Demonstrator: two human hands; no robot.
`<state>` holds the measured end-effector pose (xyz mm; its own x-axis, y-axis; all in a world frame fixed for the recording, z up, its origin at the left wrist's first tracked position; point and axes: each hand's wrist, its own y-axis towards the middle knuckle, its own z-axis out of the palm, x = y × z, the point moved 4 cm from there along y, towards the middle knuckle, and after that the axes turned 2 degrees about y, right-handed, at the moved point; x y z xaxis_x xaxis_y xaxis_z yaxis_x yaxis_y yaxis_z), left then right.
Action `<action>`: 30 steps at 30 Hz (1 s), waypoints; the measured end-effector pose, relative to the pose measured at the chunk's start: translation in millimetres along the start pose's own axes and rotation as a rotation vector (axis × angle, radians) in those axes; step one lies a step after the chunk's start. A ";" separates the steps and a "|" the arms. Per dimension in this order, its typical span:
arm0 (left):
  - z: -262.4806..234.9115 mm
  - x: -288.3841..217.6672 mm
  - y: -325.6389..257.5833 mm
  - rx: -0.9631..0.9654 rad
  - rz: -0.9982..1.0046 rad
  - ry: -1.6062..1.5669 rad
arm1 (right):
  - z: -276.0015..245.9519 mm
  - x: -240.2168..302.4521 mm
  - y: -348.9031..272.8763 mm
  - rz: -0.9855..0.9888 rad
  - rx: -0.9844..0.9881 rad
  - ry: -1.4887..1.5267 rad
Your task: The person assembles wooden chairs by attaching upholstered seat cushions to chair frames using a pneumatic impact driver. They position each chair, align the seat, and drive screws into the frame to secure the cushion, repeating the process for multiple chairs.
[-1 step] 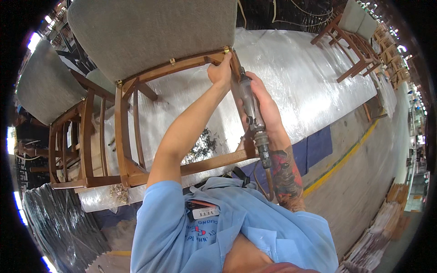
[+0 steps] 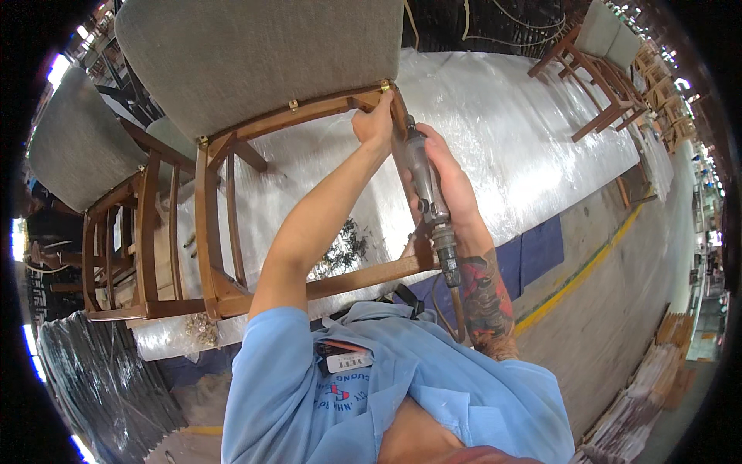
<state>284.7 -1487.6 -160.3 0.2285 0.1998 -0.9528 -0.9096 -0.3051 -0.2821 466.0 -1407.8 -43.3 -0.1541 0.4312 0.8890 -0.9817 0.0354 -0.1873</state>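
Note:
A wooden chair frame (image 2: 207,224) with a grey upholstered panel (image 2: 263,54) lies in front of me. Small brass brackets (image 2: 293,105) sit along the joint between panel and wood. At the right corner, the closed fingers of my left hand (image 2: 374,127) press by a brass bracket (image 2: 385,85); what they pinch, if anything, is hidden. My right hand (image 2: 454,182) wraps round a grey inline air screwdriver (image 2: 423,174), its narrow end toward that corner. A hose (image 2: 457,313) leaves the tool's near end.
The chair rests on a bench covered in clear plastic film (image 2: 525,147). A similar chair (image 2: 93,147) stands at the left, another chair (image 2: 591,85) at the far right. Dark scraps (image 2: 348,241) lie inside the frame. A yellow line (image 2: 580,267) crosses the floor.

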 end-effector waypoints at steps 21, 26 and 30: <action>-4.5 -6.0 11.9 0.058 -0.051 0.135 | 6.9 1.1 28.4 0.065 0.044 -0.047; -2.6 -3.0 15.2 0.066 -0.007 0.096 | 8.0 0.5 29.4 0.068 0.038 -0.035; -5.2 -15.7 2.5 0.040 0.052 0.131 | 9.1 3.3 25.2 0.083 0.045 -0.010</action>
<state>280.6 -1496.4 -146.6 0.2213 0.0609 -0.9733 -0.9339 -0.2741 -0.2294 439.7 -1413.7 -41.3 -0.2355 0.4222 0.8754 -0.9696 -0.0408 -0.2412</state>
